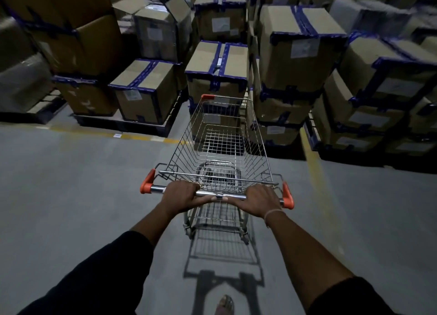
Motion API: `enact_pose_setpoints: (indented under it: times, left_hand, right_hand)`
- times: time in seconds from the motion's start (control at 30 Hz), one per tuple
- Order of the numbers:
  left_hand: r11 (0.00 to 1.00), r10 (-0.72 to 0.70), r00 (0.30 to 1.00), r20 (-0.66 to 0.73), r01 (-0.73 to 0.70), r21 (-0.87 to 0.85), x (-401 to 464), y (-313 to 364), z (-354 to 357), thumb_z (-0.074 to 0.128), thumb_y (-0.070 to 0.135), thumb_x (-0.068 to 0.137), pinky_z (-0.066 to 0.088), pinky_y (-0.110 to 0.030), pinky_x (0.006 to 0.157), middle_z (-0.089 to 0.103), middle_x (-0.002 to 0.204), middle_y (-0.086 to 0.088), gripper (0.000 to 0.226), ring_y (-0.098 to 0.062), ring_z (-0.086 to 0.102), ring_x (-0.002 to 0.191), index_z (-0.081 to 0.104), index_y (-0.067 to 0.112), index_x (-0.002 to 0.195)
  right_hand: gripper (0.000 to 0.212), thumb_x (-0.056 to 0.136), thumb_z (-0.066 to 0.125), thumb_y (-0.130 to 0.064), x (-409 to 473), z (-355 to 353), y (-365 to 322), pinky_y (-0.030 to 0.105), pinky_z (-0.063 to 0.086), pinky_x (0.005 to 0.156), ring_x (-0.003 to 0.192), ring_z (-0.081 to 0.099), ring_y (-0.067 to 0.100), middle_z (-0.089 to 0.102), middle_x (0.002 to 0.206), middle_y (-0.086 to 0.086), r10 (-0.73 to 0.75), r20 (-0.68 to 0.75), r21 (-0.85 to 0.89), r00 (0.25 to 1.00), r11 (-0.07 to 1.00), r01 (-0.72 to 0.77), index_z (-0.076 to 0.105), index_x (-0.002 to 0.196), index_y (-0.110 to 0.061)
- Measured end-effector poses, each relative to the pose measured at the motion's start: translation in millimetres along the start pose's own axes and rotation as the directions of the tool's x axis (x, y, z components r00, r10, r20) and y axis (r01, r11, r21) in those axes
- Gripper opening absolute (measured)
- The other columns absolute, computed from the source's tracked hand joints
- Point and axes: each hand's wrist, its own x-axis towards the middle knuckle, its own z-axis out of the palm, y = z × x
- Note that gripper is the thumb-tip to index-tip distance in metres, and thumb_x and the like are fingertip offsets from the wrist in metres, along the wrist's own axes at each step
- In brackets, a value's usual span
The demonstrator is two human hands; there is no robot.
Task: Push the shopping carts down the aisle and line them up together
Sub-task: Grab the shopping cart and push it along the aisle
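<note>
Just hands (218, 197) on empty cart (221, 134)

Both hands grip the metal handle bar (214, 194) of a wire shopping cart (220, 146): the left hand (182, 195) near its left end, the right hand (257, 200) near the right. The cart's nose points at stacked cardboard boxes (216, 66) taped in blue, standing on pallets on the grey floor (71, 184).

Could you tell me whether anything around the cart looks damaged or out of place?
One carton at the upper left of the stacks has its flaps standing open, while the neighbouring boxes are taped shut with blue tape. The shopping cart itself looks straight and empty, with the left hand and right hand gripping its handle.
</note>
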Motion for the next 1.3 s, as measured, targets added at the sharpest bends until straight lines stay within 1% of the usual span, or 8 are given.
enact_pose_setpoints:
  times: [0.13,0.27,0.43,0.67,0.9,1.1,1.2,1.3]
  left_hand:
    - [1.000,-0.020,1.000,0.004,0.020,-0.021,26.4,-30.9,1.1,0.032,0.097,0.080,0.036,-0.026,0.048,0.045,0.048,0.007,0.078,-0.013,0.049,0.044,0.048,0.023,0.059]
    - [1.000,-0.008,1.000,-0.003,0.008,-0.014,46.8,-50.5,0.6,0.041,0.092,0.081,0.030,-0.025,0.046,0.041,0.045,0.007,0.073,-0.014,0.049,0.042,0.047,0.023,0.057]
    - [1.000,0.004,1.000,0.004,-0.004,-0.018,67.0,-73.5,3.5,0.031,0.096,0.080,0.036,-0.026,0.048,0.047,0.047,0.005,0.079,-0.013,0.050,0.044,0.053,0.023,0.060]
    - [0.999,0.021,1.000,-0.009,-0.021,-0.033,88.0,-97.5,5.2,0.012,0.100,0.077,0.041,-0.027,0.050,0.051,0.049,0.002,0.094,-0.017,0.052,0.044,0.057,0.019,0.063]
    - [0.998,0.045,0.998,-0.038,-0.047,-0.048,101.0,-111.7,5.4,0.029,0.090,0.085,0.030,-0.027,0.057,0.045,0.051,0.007,0.075,-0.014,0.048,0.046,0.052,0.022,0.063]
    - [0.998,0.023,0.999,-0.042,-0.025,-0.065,106.5,-116.2,10.3,0.037,0.087,0.088,0.033,-0.030,0.060,0.043,0.051,0.008,0.071,-0.015,0.049,0.048,0.050,0.022,0.064]
    - [0.996,0.016,0.997,-0.069,-0.022,-0.086,104.0,-115.9,10.2,0.041,0.082,0.091,0.036,-0.034,0.067,0.048,0.059,0.006,0.065,-0.018,0.049,0.057,0.048,0.022,0.067]
    - [0.990,0.002,0.998,-0.064,-0.011,-0.139,96.3,-119.4,13.1,0.034,0.078,0.094,0.038,-0.040,0.079,0.064,0.083,-0.004,0.065,-0.025,0.057,0.080,0.059,0.019,0.087]
  right_hand:
    - [0.117,0.057,0.000,-0.113,37.4,-8.2,-11.6,0.038,0.060,0.075,0.065,0.066,0.021,0.068,0.069,0.004,0.001,0.021,-0.017,1.000,1.000,0.000,0.066,0.068,-0.017]
    - [0.102,0.075,0.018,-0.106,63.8,-15.3,-18.0,0.038,0.060,0.076,0.067,0.067,0.021,0.070,0.072,0.005,0.001,0.038,-0.044,0.999,0.999,0.001,0.068,0.070,-0.016]
    - [0.105,0.075,0.020,-0.106,91.2,-18.8,-25.2,0.037,0.059,0.076,0.066,0.065,0.021,0.067,0.070,0.003,0.016,0.038,-0.054,0.999,0.998,-0.014,0.071,0.075,-0.015]
    - [0.119,0.054,-0.006,-0.113,122.0,-24.0,-34.8,0.037,0.059,0.075,0.063,0.064,0.020,0.065,0.066,0.001,0.015,0.030,-0.043,0.999,0.999,-0.014,0.066,0.068,-0.019]
    - [0.095,0.073,0.015,-0.105,139.4,-32.2,-40.0,0.033,0.046,0.065,0.061,0.058,0.019,0.058,0.063,0.001,0.029,0.007,-0.104,1.000,0.994,-0.028,0.056,0.063,-0.020]
    - [0.094,0.076,0.014,-0.105,150.6,-30.3,-38.5,0.036,0.056,0.070,0.063,0.061,0.021,0.058,0.063,0.001,0.008,0.004,-0.104,1.000,0.995,-0.007,0.055,0.063,-0.021]
    - [0.095,0.073,0.012,-0.105,150.0,-28.1,-41.3,0.037,0.057,0.071,0.064,0.062,0.022,0.059,0.064,0.001,0.038,-0.001,-0.128,0.999,0.991,-0.037,0.054,0.063,-0.021]
    - [0.097,0.077,0.020,-0.105,143.4,-24.7,-47.4,0.038,0.056,0.077,0.072,0.066,0.026,0.065,0.074,0.004,0.085,-0.092,-0.136,0.992,0.986,-0.097,0.062,0.074,-0.018]
